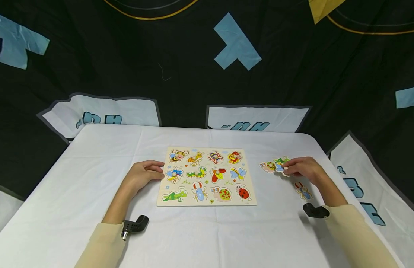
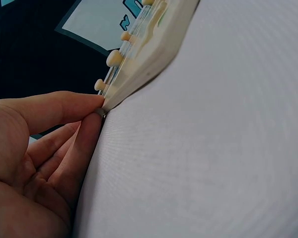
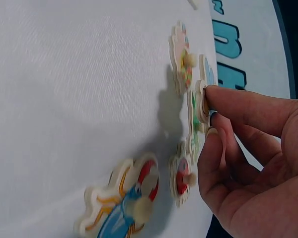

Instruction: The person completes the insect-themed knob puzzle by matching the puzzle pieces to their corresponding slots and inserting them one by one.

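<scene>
A wooden knob puzzle board (image 1: 207, 203) with insect pictures lies on the white table. My left hand (image 1: 141, 175) grips its left edge between thumb and finger; the left wrist view shows the thumb (image 2: 64, 106) against the board edge (image 2: 154, 69). On the right, my right hand (image 1: 302, 169) pinches a blue-winged insect piece (image 1: 279, 168) above the loose pieces. Near it lie a snail piece (image 1: 268, 167), a green insect piece (image 1: 282, 160) and a stag beetle piece (image 1: 303, 191). A red ladybug piece (image 3: 181, 176) shows in the right wrist view.
The white tablecloth (image 1: 207, 238) covers the table, whose far edge meets a black curtain (image 1: 180, 74). Black wrist cameras sit at the left cuff (image 1: 136, 224) and right cuff (image 1: 315, 211). Wooden knobs (image 2: 114, 58) stand up from the board.
</scene>
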